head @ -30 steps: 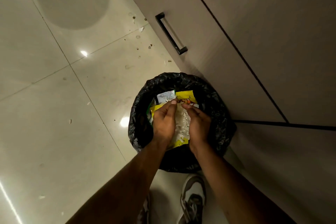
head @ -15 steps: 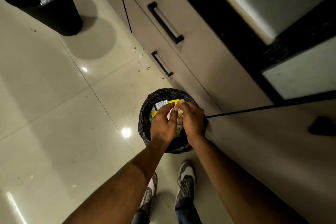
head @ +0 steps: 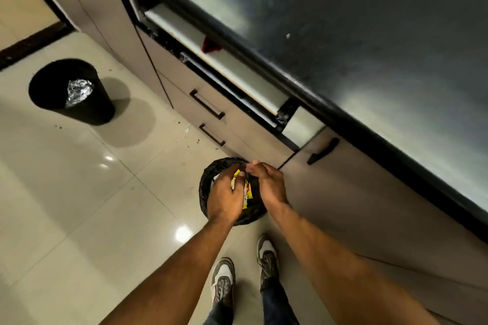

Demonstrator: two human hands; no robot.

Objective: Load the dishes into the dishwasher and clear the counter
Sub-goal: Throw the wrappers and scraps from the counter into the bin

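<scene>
Both hands hang over the small bin (head: pixel 208 187) lined with a black bag, in the lower middle of the frame, hard against the cabinet fronts. The left hand (head: pixel 224 199) has its fingers curled down over a yellow wrapper (head: pixel 248 190) that sits in the mouth of the bin; it looks to be pinching or pressing it. The right hand (head: pixel 272 183) is beside it, fingertips drawn together near the bin's far rim, but I cannot tell whether it holds the wrapper, the edge of the bag, or nothing at all.

That wrapper is thin crinkly packet stuff, I'd judge: almost weightless, limp, and springy enough to unfold and creep back up once let go. Best taken by a bunched corner or crushed whole in the palm, then pushed well below the rim. The bag liner is soft too and will sag if tugged.

The table (head: pixel 369 42) runs dark across the upper right of the frame, its surface blurred. Below its edge a pale drawer (head: pixel 211 45) stands open with something red inside. At the upper left a second black bin (head: pixel 87 111) on the floor holds crumpled foil (head: pixel 79 91). Two shoes show at the bottom.
</scene>
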